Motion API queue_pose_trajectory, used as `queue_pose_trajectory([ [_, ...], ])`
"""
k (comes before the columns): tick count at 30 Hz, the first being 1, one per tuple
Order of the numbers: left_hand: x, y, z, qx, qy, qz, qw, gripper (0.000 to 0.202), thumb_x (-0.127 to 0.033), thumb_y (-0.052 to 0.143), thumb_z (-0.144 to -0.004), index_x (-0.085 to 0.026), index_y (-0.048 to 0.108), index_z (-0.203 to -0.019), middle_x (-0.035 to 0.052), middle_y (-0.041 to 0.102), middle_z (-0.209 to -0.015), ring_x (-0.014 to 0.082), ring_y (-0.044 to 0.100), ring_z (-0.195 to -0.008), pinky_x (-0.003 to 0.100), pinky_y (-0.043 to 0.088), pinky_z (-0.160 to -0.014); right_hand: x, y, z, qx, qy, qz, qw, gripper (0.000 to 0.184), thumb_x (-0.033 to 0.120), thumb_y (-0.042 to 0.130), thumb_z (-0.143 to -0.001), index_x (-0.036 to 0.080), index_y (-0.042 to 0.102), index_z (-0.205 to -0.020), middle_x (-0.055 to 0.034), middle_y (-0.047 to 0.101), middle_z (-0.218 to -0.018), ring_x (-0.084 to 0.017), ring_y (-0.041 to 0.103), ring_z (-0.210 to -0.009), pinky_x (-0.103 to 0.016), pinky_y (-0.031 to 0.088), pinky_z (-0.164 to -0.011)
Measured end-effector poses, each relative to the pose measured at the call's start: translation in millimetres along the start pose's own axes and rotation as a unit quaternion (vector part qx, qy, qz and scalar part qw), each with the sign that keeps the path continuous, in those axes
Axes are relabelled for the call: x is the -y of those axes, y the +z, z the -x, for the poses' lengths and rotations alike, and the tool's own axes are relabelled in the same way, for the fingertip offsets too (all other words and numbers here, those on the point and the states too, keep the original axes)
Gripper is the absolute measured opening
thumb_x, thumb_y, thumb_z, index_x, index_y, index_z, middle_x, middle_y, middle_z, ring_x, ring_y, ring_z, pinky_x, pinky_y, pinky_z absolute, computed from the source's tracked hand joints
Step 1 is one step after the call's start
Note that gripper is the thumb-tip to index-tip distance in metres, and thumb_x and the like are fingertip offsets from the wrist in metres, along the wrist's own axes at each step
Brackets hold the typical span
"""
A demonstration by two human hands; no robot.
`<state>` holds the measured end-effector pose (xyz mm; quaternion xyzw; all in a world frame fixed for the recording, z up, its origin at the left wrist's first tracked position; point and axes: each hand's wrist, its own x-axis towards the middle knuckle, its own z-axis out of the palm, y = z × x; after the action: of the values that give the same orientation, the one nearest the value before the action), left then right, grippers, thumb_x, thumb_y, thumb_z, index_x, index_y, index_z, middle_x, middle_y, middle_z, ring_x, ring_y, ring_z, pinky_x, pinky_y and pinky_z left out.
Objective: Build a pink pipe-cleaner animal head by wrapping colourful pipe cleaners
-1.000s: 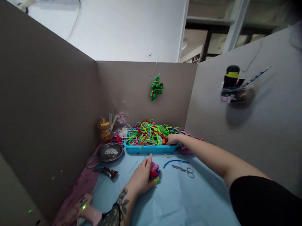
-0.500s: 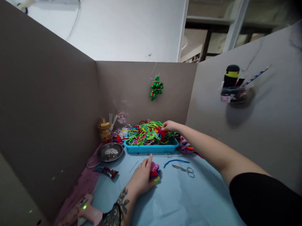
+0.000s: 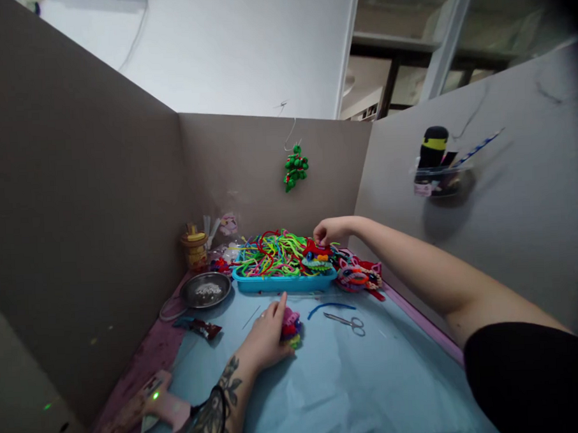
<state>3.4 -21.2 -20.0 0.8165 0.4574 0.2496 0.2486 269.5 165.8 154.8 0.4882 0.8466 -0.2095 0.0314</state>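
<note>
Head view: we note scissors [image 3: 345, 321] and metal bowl [image 3: 206, 289] flanking our left hand [image 3: 267, 337], fingers together gripping a compact bundle [image 3: 290, 327]. Our right hand [image 3: 331, 230] pinches a red piece [image 3: 316, 248] over the tray [image 3: 282, 284] at its far-right end; axis unclear.

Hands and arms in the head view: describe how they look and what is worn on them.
Both hands are bare, with no gloves. The left hand leads into a forearm with a dark leafy tattoo and a thin black band looped around it. The right hand and its arm are uncovered up to a short black sleeve.
</note>
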Motion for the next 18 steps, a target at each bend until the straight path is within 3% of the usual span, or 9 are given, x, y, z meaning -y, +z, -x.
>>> queue_pose_trajectory([
  [2,-1.7,-2.2,-1.8,-0.042,0.004,0.049,0.998,0.109,-0.030,0.076,-0.052,-0.023,0.017,-0.144,0.0133,0.032,-0.143,0.0339,0.028,-0.131,0.045,0.020,-0.106,8.0,4.1,1.6,0.017,-0.051,-0.042,0.998,0.013,0.023,0.064,-0.064,0.017,0.062,-0.075,0.0021,0.059,-0.066,-0.011,0.050,-0.062,-0.022,0.037,-0.058],
  [4,-3.0,-6.0,-6.2,-0.133,0.009,0.130,0.982,0.094,-0.035,0.075,-0.057,-0.024,0.030,-0.140,0.0129,0.034,-0.142,0.0322,0.028,-0.131,0.044,0.020,-0.106,21.1,9.6,3.1,0.028,-0.092,-0.089,0.991,0.015,0.025,0.062,-0.066,0.016,0.060,-0.078,0.0024,0.057,-0.066,-0.010,0.048,-0.061,-0.022,0.038,-0.059],
  [7,-3.9,-13.0,-13.3,-0.263,-0.050,0.316,0.910,0.070,-0.036,0.069,-0.068,-0.021,0.042,-0.130,0.0150,0.047,-0.130,0.0284,0.044,-0.120,0.042,0.031,-0.101,49.2,19.8,5.1,0.037,-0.152,-0.124,0.980,0.014,0.024,0.060,-0.069,0.015,0.058,-0.080,0.0025,0.056,-0.068,-0.010,0.048,-0.062,-0.022,0.038,-0.061],
  [10,-6.1,-19.8,-14.7,-0.244,-0.095,0.539,0.800,0.066,-0.035,0.072,-0.067,-0.022,0.044,-0.126,0.0134,0.057,-0.116,0.0248,0.057,-0.104,0.038,0.041,-0.090,81.3,31.8,5.9,0.039,-0.203,-0.112,0.972,0.010,0.022,0.058,-0.072,0.015,0.058,-0.080,0.0026,0.055,-0.069,-0.010,0.048,-0.063,-0.022,0.038,-0.061],
  [14,-12.6,-27.0,-10.8,-0.199,-0.047,0.717,0.666,0.052,-0.031,0.068,-0.074,-0.025,0.047,-0.121,0.0064,0.063,-0.107,0.0169,0.062,-0.090,0.033,0.047,-0.084,116.7,50.2,5.4,0.023,-0.226,-0.071,0.971,0.010,0.018,0.056,-0.073,0.015,0.059,-0.082,0.0013,0.055,-0.071,-0.010,0.049,-0.064,-0.021,0.039,-0.059],
  [16,-14.1,-29.2,-10.3,-0.206,-0.041,0.751,0.626,0.045,-0.028,0.065,-0.076,-0.024,0.050,-0.117,0.0053,0.063,-0.108,0.0160,0.062,-0.090,0.032,0.048,-0.083,127.8,60.1,4.6,0.008,-0.234,-0.049,0.971,0.010,0.017,0.056,-0.073,0.015,0.060,-0.082,0.0005,0.057,-0.074,-0.011,0.050,-0.066,-0.021,0.039,-0.059],
  [18,-13.0,-30.1,-11.0,-0.223,-0.050,0.764,0.603,0.043,-0.024,0.065,-0.076,-0.024,0.050,-0.116,0.0044,0.063,-0.108,0.0154,0.063,-0.090,0.031,0.049,-0.081,134.5,69.4,3.2,-0.012,-0.239,-0.035,0.970,0.010,0.017,0.056,-0.072,0.016,0.061,-0.080,0.0003,0.059,-0.075,-0.012,0.052,-0.068,-0.021,0.039,-0.061],
])
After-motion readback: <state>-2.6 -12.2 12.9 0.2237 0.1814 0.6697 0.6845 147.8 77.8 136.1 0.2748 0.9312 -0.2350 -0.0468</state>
